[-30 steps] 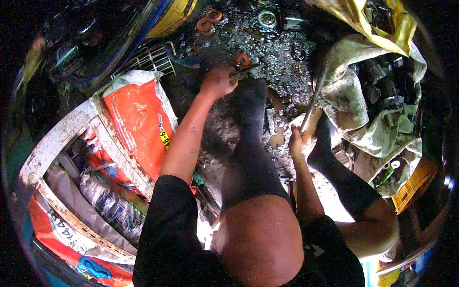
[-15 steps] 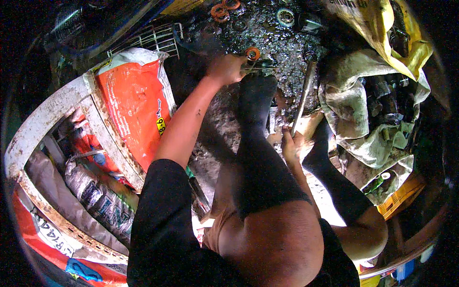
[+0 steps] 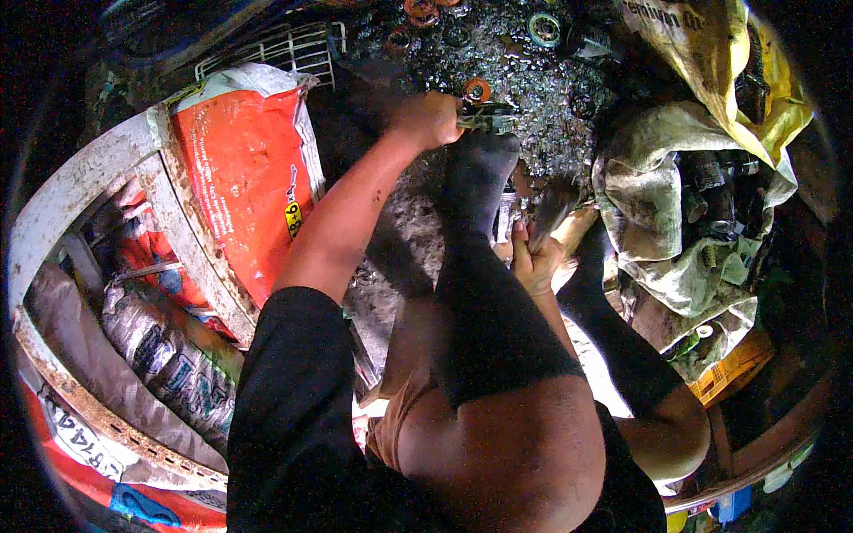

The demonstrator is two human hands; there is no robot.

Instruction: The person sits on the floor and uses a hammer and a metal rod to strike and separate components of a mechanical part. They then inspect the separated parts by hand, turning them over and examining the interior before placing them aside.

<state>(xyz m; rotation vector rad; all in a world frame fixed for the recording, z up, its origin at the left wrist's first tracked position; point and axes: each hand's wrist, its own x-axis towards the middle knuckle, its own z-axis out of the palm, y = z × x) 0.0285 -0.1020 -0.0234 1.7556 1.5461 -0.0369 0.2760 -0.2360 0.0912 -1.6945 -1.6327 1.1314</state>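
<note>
My left hand [image 3: 431,120] is closed, knuckles up, on the near end of a dark metal piece [image 3: 487,119] whose kind I cannot make out. It lies just beyond the toe of my black sock [image 3: 489,169]. An orange ring [image 3: 477,90] rests right behind it. Between my shins, my right hand [image 3: 538,262] grips a metal bar [image 3: 557,202], blurred by motion, its far end pointing away from me. A pale block-like thing [image 3: 576,233] stands beside that hand, partly hidden.
Oily ground [image 3: 569,133] strewn with wet bits lies ahead, with several rings [image 3: 422,11] and a pale-rimmed ring [image 3: 544,30]. On the right are a grimy sack [image 3: 657,133] of dark metal parts and a yellow sack [image 3: 702,53]. At left, a rusty white frame [image 3: 169,191] surrounds orange bags [image 3: 240,169].
The metal bar in my right hand has gone from long and sharp to foreshortened and blurred. My left hand has shifted slightly right, and the view has shifted a little.
</note>
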